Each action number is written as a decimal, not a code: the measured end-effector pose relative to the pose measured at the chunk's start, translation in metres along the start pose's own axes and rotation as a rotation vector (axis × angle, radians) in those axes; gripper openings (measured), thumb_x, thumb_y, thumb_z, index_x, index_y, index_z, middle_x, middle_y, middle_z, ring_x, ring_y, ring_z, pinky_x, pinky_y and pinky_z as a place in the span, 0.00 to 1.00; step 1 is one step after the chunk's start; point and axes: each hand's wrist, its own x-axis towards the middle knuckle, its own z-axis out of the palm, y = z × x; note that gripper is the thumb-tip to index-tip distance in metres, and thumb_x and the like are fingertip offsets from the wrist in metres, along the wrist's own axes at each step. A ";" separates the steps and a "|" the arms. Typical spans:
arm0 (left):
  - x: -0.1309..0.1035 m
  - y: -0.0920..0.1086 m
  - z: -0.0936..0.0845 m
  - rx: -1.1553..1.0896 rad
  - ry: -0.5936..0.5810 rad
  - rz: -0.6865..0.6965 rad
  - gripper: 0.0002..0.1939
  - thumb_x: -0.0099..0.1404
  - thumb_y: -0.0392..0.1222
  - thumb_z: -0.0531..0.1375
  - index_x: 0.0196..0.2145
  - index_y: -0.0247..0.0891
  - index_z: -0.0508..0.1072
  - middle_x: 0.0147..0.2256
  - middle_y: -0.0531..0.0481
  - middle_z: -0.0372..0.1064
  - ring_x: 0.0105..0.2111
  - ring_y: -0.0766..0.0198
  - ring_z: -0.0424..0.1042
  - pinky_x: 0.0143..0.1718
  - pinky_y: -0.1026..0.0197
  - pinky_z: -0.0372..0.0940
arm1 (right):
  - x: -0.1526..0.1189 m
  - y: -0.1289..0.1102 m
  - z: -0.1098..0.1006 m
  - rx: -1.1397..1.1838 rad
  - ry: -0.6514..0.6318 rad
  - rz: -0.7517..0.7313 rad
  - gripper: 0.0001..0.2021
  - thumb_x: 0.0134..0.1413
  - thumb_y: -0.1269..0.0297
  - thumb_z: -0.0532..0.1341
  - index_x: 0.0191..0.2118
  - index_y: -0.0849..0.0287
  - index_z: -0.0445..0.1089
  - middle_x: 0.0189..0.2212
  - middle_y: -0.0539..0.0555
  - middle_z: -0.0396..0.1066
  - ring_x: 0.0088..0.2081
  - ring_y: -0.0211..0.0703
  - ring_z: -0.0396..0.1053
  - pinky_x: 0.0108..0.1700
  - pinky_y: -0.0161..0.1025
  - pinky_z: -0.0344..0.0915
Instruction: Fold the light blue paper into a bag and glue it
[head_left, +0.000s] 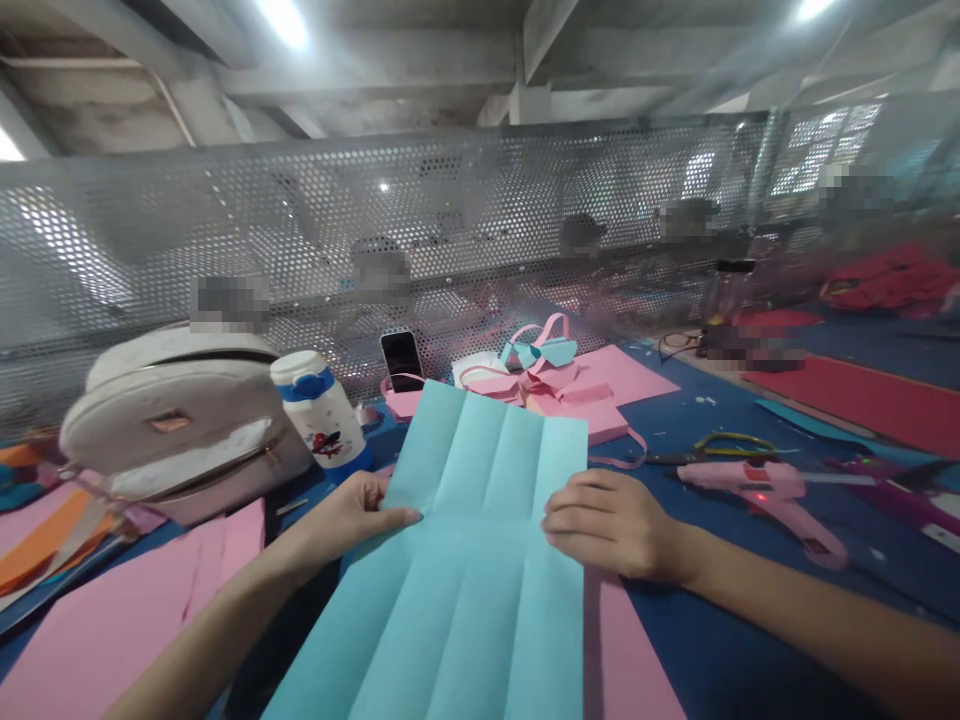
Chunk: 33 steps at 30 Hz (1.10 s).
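Observation:
A sheet of turquoise paper (480,570), creased lengthwise into several strips and once across, fills the middle of the view. My left hand (364,515) pinches its left edge, thumb on top and fingers curled beneath. At the right edge, my right hand (611,525) is closed round the sheet, its fingers on the near face and the thumb hidden. Partly covered by the turquoise sheet, pink paper (626,650) shows under its right side.
A backpack (187,420) and a white bottle (319,415) stand left. Behind are a phone (403,358) and cut pink paper pieces (570,390). Scissors (720,447) and a pink glue gun (765,500) lie right. A perforated metal screen (450,220) borders the blue table.

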 end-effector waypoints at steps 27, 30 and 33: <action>0.015 -0.020 0.007 -0.233 0.227 0.124 0.19 0.48 0.51 0.74 0.32 0.34 0.79 0.29 0.48 0.79 0.28 0.58 0.77 0.31 0.62 0.71 | -0.008 0.008 0.021 0.521 0.228 0.860 0.18 0.60 0.69 0.50 0.46 0.55 0.76 0.52 0.56 0.72 0.58 0.53 0.64 0.62 0.55 0.56; 0.017 -0.023 0.007 -0.251 0.229 0.133 0.17 0.49 0.50 0.73 0.31 0.35 0.78 0.30 0.48 0.79 0.29 0.58 0.77 0.31 0.63 0.70 | -0.006 0.005 0.020 0.656 0.228 0.895 0.17 0.61 0.64 0.51 0.45 0.57 0.76 0.45 0.56 0.75 0.51 0.52 0.70 0.58 0.50 0.61; 0.019 -0.024 0.008 -0.267 0.232 0.133 0.17 0.50 0.50 0.73 0.32 0.36 0.78 0.29 0.49 0.79 0.28 0.59 0.77 0.30 0.64 0.69 | -0.005 0.001 0.020 0.694 0.227 0.920 0.17 0.63 0.58 0.52 0.47 0.56 0.74 0.42 0.55 0.75 0.50 0.53 0.69 0.55 0.47 0.63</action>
